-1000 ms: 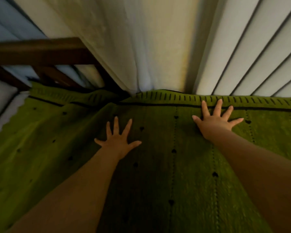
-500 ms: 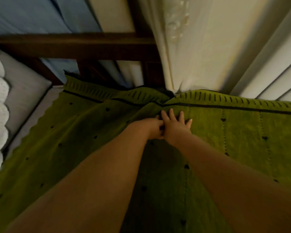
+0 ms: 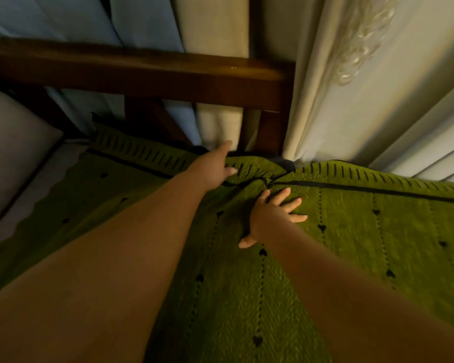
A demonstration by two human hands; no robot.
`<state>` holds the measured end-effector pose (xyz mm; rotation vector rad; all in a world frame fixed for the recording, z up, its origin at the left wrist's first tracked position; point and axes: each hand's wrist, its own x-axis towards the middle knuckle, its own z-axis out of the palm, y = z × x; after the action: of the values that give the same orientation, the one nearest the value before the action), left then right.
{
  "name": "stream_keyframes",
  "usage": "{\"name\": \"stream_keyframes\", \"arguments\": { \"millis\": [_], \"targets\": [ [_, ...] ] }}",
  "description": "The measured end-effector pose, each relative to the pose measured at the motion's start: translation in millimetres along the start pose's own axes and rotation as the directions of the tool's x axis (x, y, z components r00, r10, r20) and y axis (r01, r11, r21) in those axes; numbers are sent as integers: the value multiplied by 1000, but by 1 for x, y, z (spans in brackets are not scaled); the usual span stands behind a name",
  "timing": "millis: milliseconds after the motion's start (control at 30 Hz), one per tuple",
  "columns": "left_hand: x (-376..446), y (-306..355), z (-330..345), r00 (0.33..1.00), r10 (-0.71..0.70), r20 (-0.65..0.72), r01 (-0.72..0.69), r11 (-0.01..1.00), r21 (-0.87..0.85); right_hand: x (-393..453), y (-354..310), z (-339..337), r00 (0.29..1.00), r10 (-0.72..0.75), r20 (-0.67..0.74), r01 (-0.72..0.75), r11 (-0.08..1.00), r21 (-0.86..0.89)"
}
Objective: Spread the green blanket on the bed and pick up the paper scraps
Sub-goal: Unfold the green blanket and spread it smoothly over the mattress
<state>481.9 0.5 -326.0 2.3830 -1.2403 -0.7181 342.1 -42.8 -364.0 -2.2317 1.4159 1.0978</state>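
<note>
Against the headboard (image 3: 142, 72), both flat, empty hands, left (image 3: 215, 166) and right (image 3: 273, 213), should sweep the blanket (image 3: 351, 231) pucker outward.

Blanket (image 3: 351, 231): olive-green w/ rows of small black hearts + dotted black lines; black stripe and short black dashes along the border just past right-hand fingers (image 3: 286, 203). Headboard (image 3: 142, 72): dark brown wood, beyond left-hand fingers (image 3: 227, 148). Curtain (image 3: 338, 87): cream/off-white w/ pale embroidered swirl, up-right of both hands' fingers. Cloth behind headboard (image 3: 63, 19): light blue. Pillow (image 3: 11, 142): grey-white, far left of fingers.
</note>
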Motion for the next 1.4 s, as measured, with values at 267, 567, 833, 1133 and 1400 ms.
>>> {"name": "stream_keyframes", "arguments": {
  "millis": [267, 567, 833, 1133, 1400],
  "targets": [
    [1, 7, 6, 1000, 7, -16, -5, 996, 84, -13, 12, 2, 996, -75, -53, 76, 997, 15],
    [1, 53, 22, 999, 29, 17, -32, 981, 190, -22, 24, -2, 976, -143, -163, 142, 990, -19],
    [-6, 37, -37, 857, -96, -507, 58, 994, -89, -18, 37, -23, 815, -177, -551, 267, 960, 88],
    [-38, -28, 17, 1000, 12, -17, -3, 890, 456, 9, 67, -43, 958, -215, -188, 241, 962, 127],
    [-49, -41, -28, 993, -111, 39, 102, 976, 193, -37, -35, -39, 826, -324, -461, 359, 933, -12]
  ]
}}
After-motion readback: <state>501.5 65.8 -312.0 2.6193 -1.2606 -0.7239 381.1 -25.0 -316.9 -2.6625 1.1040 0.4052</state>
